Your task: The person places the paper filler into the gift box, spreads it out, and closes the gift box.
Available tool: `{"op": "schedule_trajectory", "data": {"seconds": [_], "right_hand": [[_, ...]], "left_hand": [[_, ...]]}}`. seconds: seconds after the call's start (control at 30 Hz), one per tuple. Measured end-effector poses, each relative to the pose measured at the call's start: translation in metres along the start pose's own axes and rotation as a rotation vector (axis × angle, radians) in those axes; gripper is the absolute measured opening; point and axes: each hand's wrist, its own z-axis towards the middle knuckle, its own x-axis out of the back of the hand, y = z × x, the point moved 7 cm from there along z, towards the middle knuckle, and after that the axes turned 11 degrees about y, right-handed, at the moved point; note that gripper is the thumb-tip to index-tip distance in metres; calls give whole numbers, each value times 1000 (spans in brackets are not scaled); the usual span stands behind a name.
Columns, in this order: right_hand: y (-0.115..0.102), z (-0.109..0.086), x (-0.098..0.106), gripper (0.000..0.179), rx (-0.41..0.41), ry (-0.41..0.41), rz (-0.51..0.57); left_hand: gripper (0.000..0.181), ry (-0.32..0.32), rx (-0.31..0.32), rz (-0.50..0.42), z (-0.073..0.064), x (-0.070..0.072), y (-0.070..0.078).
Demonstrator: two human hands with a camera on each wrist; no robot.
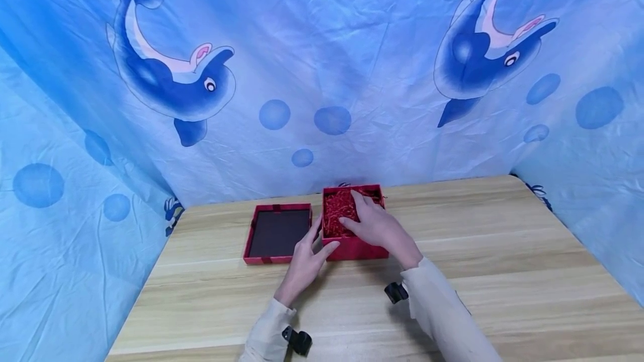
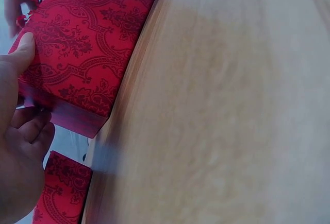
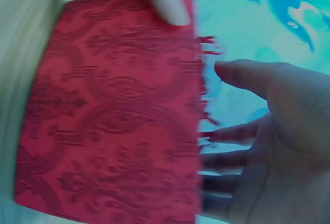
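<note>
A red patterned gift box (image 1: 354, 250) stands open on the table, filled with red shredded paper (image 1: 336, 209). My left hand (image 1: 304, 261) holds the box at its near left corner, thumb on the front wall and fingers along the left side. In the left wrist view the thumb (image 2: 25, 49) lies near the upper edge of the patterned wall. My right hand (image 1: 374, 225) reaches over the box from the right, its fingers spread on the shreds. Seen from the right wrist, those fingers (image 3: 232, 159) extend over the opening, the far ones partly hidden behind the wall.
Left of the box lies its red lid (image 1: 280, 233), dark inside facing up. Both stand toward the back of the wooden table (image 1: 483, 272). Behind and at the sides hangs a blue cloth (image 1: 302, 71) with dolphins. Each wrist wears a small black device.
</note>
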Motion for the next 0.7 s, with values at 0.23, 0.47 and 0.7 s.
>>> {"op": "schedule_trajectory", "data": {"seconds": [0.23, 0.47, 0.7], "right_hand": [[3, -7, 8, 81, -34, 106, 3], [13, -2, -18, 83, -128, 1, -7], [14, 1, -26, 80, -131, -84, -47]], "left_hand": [[82, 3, -2, 2, 0, -1, -1], [82, 1, 9, 0, -3, -1, -1], [82, 3, -3, 3, -3, -1, 0]]}}
